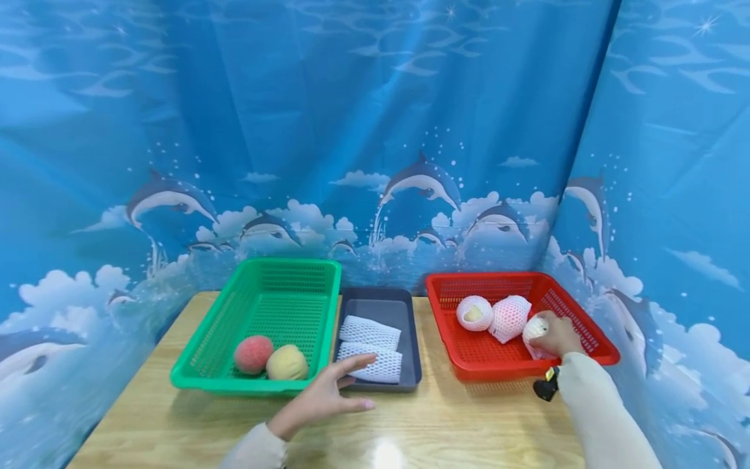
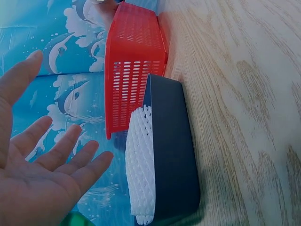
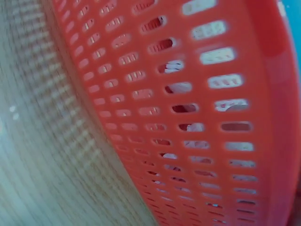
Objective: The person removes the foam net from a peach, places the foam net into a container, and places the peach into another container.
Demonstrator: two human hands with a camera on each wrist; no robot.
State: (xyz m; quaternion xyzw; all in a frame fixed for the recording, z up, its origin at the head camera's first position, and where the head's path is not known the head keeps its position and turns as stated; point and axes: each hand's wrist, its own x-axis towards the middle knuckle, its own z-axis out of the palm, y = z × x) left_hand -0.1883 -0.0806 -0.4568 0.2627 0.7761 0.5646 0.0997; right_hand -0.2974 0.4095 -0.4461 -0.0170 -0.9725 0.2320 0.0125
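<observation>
My right grip [image 1: 559,333] curled round a netted fruit [image 1: 534,330] in the red basket [image 1: 480,371], at the frame's right, beside two more wrapped fruits [image 1: 511,318]. My left grip [image 1: 328,395], spread and holding nothing, hung at lower centre by the dark tray [image 1: 375,303]. I judged the fruit light, its net soft and apt to slip, best cupped round its widest part.

Head view: bright, evenly lit; a white glare spot lies on the near tabletop [image 1: 457,423], soft shadow beneath the red basket [image 1: 486,374]. Wrist views: dimmer; right wrist view hazy, detail soft.
</observation>
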